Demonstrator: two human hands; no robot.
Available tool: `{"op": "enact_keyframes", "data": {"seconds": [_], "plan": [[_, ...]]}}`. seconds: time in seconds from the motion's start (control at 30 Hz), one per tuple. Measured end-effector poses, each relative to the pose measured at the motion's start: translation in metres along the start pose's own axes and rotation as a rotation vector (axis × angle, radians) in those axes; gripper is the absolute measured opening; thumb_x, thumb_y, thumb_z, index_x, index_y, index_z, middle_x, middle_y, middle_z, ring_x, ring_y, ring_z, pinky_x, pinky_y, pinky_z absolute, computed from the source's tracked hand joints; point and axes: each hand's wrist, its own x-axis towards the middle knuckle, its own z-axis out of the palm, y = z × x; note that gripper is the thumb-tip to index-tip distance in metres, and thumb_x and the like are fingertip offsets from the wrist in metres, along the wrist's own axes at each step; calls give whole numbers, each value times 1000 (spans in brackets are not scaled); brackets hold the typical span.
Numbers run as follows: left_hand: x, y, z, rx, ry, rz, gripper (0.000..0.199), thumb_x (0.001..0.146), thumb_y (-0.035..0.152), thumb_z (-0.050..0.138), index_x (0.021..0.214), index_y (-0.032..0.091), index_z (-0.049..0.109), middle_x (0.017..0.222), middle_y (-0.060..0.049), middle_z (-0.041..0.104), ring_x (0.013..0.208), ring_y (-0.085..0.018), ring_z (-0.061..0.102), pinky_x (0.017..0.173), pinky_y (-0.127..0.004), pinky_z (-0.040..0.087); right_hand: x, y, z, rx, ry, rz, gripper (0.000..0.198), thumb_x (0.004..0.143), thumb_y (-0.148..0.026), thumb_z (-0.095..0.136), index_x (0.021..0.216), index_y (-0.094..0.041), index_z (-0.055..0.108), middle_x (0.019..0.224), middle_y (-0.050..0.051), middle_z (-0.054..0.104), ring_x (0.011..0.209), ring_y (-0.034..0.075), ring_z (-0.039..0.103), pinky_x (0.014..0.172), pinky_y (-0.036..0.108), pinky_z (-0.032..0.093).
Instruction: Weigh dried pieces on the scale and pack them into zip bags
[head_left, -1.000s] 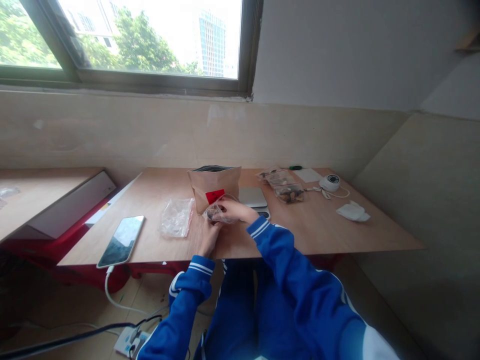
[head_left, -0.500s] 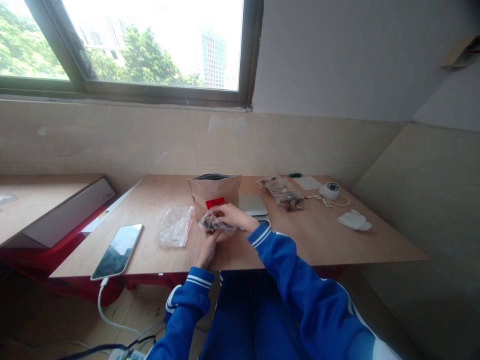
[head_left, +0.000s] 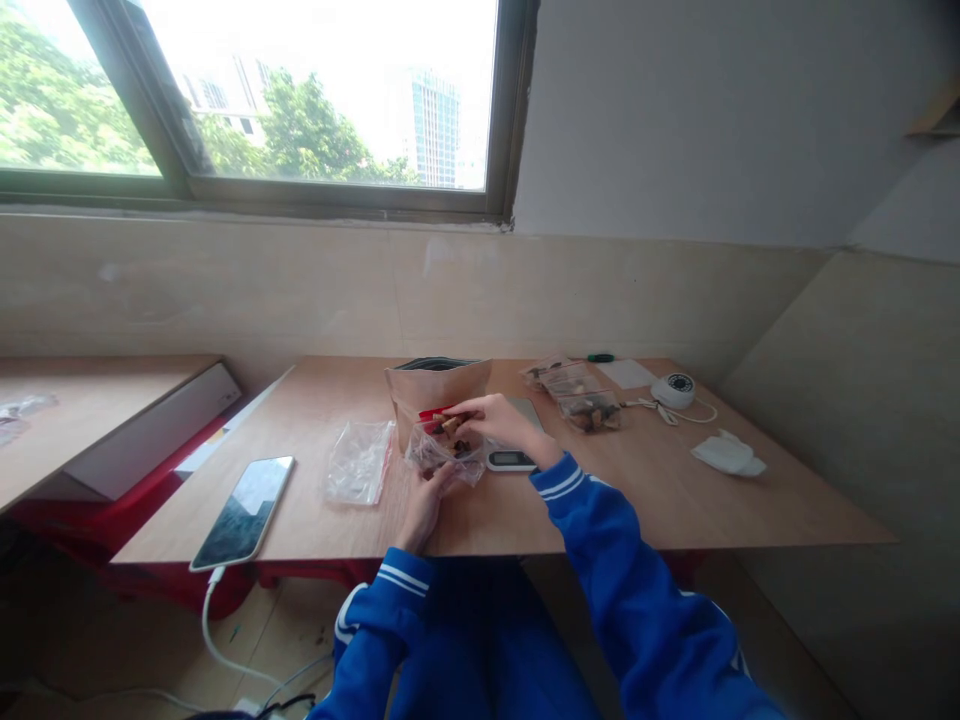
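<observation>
My left hand is closed on a clear plastic bag, holding it low over the table. Above the bag's mouth, my right hand pinches some brown dried pieces, whose exact kind I cannot make out. Right behind both hands stands a brown kraft paper pouch with an open top and a red label, partly covered by the right hand. A digital scale sits to the right of the pouch, half hidden by my right hand. Left of the bag lies a flat clear zip bag.
Several zip bags of brown pieces lie at the back right, near a white paper and a green-handled tool. A white camera with its cable and a crumpled tissue are farther right. A plugged-in phone lies front left.
My right hand has risen and moved right from the plastic bag, and brown pieces now show in its fingers. The bag's mouth is spread wider. The whole view has shifted slightly.
</observation>
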Motion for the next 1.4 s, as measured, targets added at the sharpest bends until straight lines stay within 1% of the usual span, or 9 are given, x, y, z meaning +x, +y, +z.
{"op": "enact_keyframes", "data": {"seconds": [0.17,0.3,0.5,0.73,0.9,1.0,1.17,1.33,1.4], "plan": [[1,-4,-5,12,15,-52,62,66,25,78,122,17,53,118,-13,64,109,-29,62,96,-47,49,8,-19,-31,127,158,-120,38,75,-17,63,112,-20,70,108,5,72,98,21,68,86,34,54],[2,-5,-9,3,-13,-75,59,67,25,77,120,16,54,119,-14,64,109,-30,62,94,-47,51,35,-41,-50,-19,259,-188,37,77,-10,61,111,-20,70,112,5,71,103,20,65,89,30,51],[-1,1,-2,12,-3,-83,65,66,25,78,125,17,52,124,-15,62,116,-33,58,97,-48,49,63,-59,-50,-409,45,-114,28,80,-2,59,99,-18,74,98,5,74,90,17,66,80,25,49],[-2,4,0,22,21,-88,60,68,26,77,122,17,52,121,-13,64,113,-31,61,93,-44,52,60,-60,-49,-512,-82,-95,19,88,-7,55,99,-11,70,95,8,65,86,14,59,77,23,45],[-2,2,-3,5,-34,-60,62,71,24,75,127,19,50,126,-12,61,116,-30,59,96,-44,52,61,-56,-39,-581,-128,-119,18,89,-9,53,94,-11,70,92,5,53,81,13,54,76,25,46],[-1,1,-4,-3,-34,-61,63,71,22,74,129,20,49,127,-12,60,117,-31,57,96,-45,51,64,-49,-32,-596,-40,-181,15,86,-7,57,95,-12,68,93,5,53,89,15,54,84,28,46],[1,-1,-6,-12,-41,-76,62,70,22,74,128,21,50,128,-12,59,119,-33,56,95,-47,51,61,-43,-23,-471,133,-234,33,85,-11,61,117,-15,55,111,8,57,89,15,58,88,32,47],[1,-1,-5,-7,-22,-65,63,70,23,75,128,22,49,127,-12,60,116,-31,58,94,-45,52,44,-55,-12,-491,235,-301,26,88,-14,55,114,-15,58,115,10,60,113,21,52,102,37,38],[1,1,-3,-3,-36,-62,66,70,23,74,130,22,47,129,-12,59,118,-31,56,94,-45,51,32,-58,-7,-425,321,-331,23,89,-13,50,109,-16,61,112,9,61,111,20,53,100,35,39]]}}
